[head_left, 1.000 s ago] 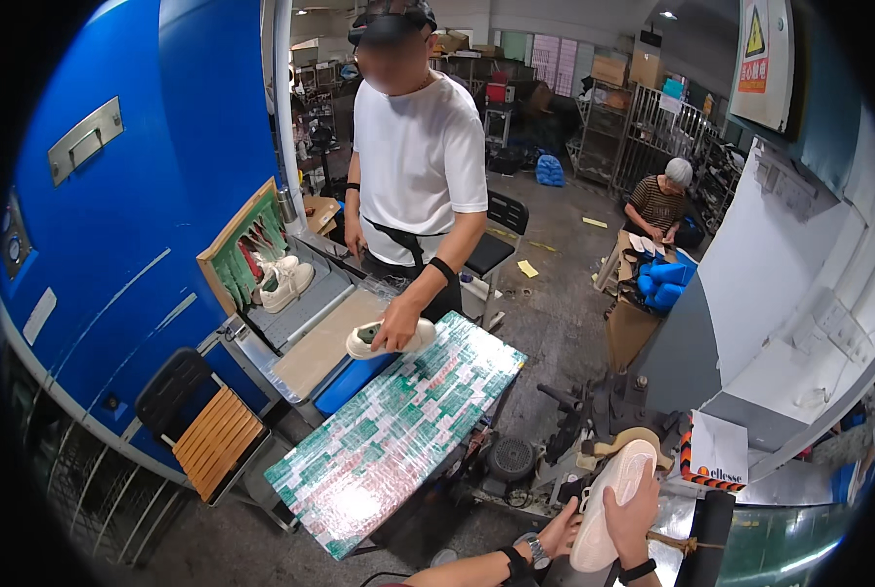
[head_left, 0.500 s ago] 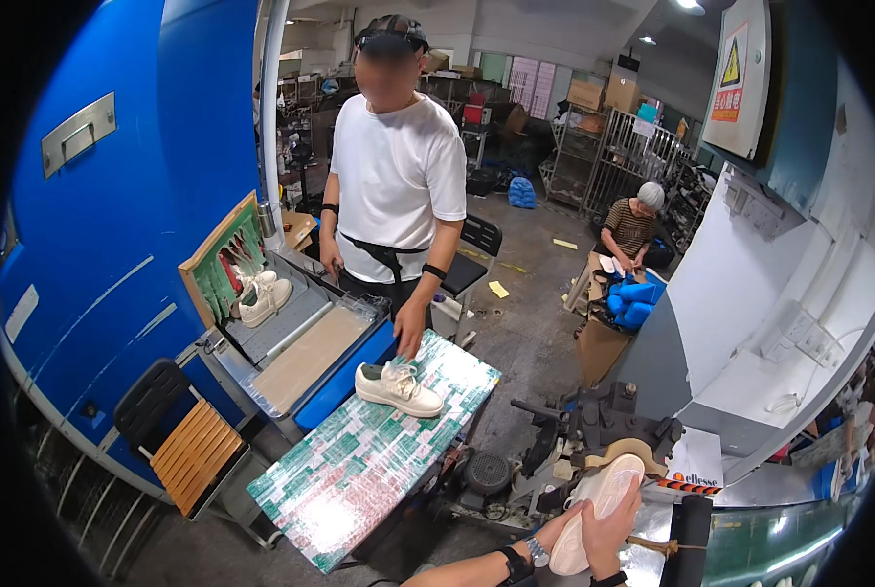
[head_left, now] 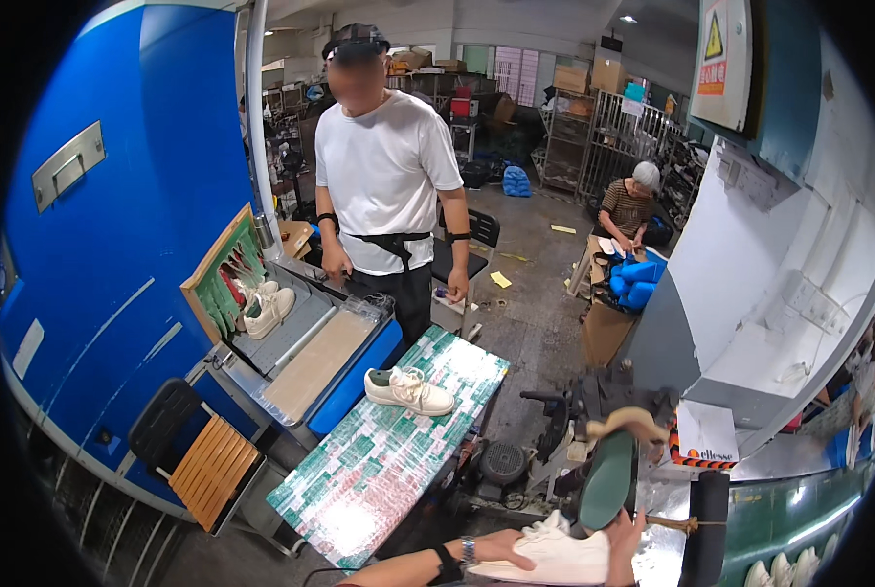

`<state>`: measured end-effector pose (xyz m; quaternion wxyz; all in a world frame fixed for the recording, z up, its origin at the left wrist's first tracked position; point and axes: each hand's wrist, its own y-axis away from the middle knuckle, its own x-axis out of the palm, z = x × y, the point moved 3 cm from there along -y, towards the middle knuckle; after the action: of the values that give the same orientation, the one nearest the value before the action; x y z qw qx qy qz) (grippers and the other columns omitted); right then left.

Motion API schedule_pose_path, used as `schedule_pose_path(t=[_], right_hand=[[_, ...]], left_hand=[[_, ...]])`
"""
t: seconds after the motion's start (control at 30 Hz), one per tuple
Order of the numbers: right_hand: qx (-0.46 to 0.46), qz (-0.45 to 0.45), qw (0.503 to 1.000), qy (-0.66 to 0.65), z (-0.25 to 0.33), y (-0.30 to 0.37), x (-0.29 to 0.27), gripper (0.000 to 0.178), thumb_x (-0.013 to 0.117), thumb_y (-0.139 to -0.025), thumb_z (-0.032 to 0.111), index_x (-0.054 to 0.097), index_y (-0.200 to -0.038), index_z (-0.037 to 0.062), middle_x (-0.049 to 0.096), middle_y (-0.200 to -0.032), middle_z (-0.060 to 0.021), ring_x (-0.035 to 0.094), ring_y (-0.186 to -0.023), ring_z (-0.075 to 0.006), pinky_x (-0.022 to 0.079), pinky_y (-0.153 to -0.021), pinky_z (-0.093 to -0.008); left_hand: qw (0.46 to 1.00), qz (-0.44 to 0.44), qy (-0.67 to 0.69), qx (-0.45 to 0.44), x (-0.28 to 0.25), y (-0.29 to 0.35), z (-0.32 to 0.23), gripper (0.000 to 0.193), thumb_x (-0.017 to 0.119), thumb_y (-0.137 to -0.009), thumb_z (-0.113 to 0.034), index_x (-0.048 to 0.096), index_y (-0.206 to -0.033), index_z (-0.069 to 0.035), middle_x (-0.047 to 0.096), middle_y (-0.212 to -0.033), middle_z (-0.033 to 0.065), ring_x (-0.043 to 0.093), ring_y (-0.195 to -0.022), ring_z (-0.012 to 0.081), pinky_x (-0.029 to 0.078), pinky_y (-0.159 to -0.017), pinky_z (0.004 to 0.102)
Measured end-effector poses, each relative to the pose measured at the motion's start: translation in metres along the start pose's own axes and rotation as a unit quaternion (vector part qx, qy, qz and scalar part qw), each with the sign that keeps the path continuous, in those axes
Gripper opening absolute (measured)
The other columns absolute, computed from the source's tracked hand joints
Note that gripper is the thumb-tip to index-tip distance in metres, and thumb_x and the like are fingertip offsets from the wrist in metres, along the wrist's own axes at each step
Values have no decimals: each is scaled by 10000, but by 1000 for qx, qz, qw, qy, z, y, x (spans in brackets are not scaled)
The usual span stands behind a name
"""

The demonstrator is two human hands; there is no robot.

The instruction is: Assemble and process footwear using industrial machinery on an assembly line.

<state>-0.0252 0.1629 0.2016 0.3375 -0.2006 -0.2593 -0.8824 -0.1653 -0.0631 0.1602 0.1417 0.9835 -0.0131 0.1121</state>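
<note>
Standing well left of the left grip [head_left: 504, 551]: slatted chair [head_left: 214, 470], then a pair of pale shoes [head_left: 269, 308] on a grey bed farther out, side by side, probably to keep mates together. Ahead-left of the grip, the patterned worktop [head_left: 379, 474] carries a second shoe [head_left: 410, 393], sole down, likely so it sits stable within reach from both sides. Co-worker [head_left: 383, 186] stands behind it, hands off that shoe.

Left grip is closed on the left part of the white shoe [head_left: 566, 558], thumb over the upper. Shoe lies sideways between both grips, laces facing away from the wearer; two-ended hold presumably stops it rolling. Just past it: green oval form [head_left: 608, 479], tan curved pad [head_left: 628, 423] beyond. Form touching shoe? Can't tell.

Right grip [head_left: 625, 538] cups the right end, fingers part-curled, underside hidden. Right of it: black roller [head_left: 708, 509], white-and-orange box [head_left: 706, 430] behind. Far right, low: row of shoes [head_left: 782, 569], lined up, maybe for easy picking.
</note>
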Motion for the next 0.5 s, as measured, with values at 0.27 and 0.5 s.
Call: schedule_pose_path(t=[0.27,0.5], right_hand=[[97,149,962,-206,7,-26,79,850,431,-905,695,536,-1287,-57,634,-1161,-247,657,-1028,-351,556,-894,-465],[109,152,951,-248,46,30,-48,794,401,-978,639,524,-1347,-53,632,-1260,-190,645,-1100,-296,504,-996,-395]], left_hand=[[913,-161,-313,-207,-17,81,43,998,776,-606,-730,603,-1276,-10,673,-1198,222,634,-1142,347,474,-987,391],[881,-270,-349,-172,32,-22,14,857,876,-559,-640,650,-1132,-44,721,-1049,145,695,-1011,292,541,-895,394]])
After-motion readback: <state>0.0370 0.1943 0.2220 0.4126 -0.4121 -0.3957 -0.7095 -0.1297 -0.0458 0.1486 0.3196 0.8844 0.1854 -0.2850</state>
